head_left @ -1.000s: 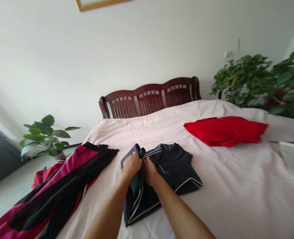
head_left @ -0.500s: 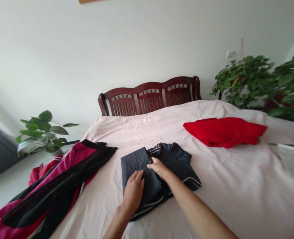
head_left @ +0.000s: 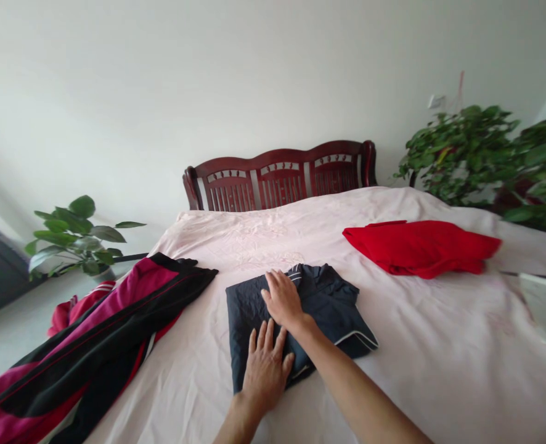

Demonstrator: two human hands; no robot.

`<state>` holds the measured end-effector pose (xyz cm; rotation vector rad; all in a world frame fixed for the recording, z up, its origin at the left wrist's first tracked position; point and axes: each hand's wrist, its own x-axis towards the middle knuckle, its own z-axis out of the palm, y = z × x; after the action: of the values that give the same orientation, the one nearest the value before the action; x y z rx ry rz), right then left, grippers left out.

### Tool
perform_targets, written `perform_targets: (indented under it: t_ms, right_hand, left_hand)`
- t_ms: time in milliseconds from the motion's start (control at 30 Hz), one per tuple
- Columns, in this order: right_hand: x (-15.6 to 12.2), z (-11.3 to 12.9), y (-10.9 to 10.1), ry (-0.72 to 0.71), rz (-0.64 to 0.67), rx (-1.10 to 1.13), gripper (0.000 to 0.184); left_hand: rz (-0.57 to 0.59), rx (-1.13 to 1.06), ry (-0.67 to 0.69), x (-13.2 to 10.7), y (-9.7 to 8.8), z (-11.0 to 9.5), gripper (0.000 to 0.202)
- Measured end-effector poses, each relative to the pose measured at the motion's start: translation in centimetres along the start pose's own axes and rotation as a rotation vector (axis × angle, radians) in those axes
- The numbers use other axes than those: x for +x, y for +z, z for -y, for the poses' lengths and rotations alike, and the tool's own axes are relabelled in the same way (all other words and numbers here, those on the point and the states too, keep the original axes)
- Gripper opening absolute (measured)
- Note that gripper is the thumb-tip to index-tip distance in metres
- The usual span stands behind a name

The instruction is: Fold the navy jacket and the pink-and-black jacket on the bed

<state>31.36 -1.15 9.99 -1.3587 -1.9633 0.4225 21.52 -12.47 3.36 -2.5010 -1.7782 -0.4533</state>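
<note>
A dark navy garment (head_left: pixel 321 308) with white piping lies partly folded on the pale pink bedsheet in front of me. My left hand (head_left: pixel 267 365) rests on its near part, fingers spread and palm down. Just beyond it, my right hand (head_left: pixel 283 298) lies on the garment close to the white-striped edge, its fingers stretched out. Neither hand grips the cloth. Under my hands part of the folded layer is hidden.
A black and magenta garment (head_left: pixel 111 336) stretches along the left side, beside a red striped piece of clothing (head_left: pixel 81 307). A folded red cloth (head_left: pixel 423 248) lies at right on the bedsheet (head_left: pixel 439 364). Behind are a dark wooden headboard (head_left: pixel 280 179) and leafy plants (head_left: pixel 467 154).
My right hand has let go of the folded edge and moved slightly left, now flat on the garment. My left hand has slid right and nearer to me, its fingers more spread.
</note>
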Motion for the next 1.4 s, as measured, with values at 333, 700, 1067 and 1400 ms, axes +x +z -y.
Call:
perform_targets:
  t_ms: [333, 700, 1067, 1400]
  right_hand:
    - [2.6, -4.6, 4.5, -0.045, 0.356, -0.157, 0.061]
    - [2.1, -5.6, 4.3, -0.103, 0.259, -0.221, 0.059]
    - [1.7, -6.7, 2.9, 0.151, 0.296, -0.305, 0.070]
    - [2.2, -4.8, 1.1, 0.235, 0.408, -0.311, 0.072]
  left_hand:
    - [-0.025, 0.028, 0.022, -0.1, 0.8, -0.1, 0.059]
    - [-0.025, -0.012, 0.027, -0.8, 1.4, 0.1, 0.060]
    - [-0.086, -0.385, -0.257, -3.5, 0.6, 4.6, 0.054]
    - [-0.086, -1.366, -0.766, -1.7, -2.4, 7.7, 0.056]
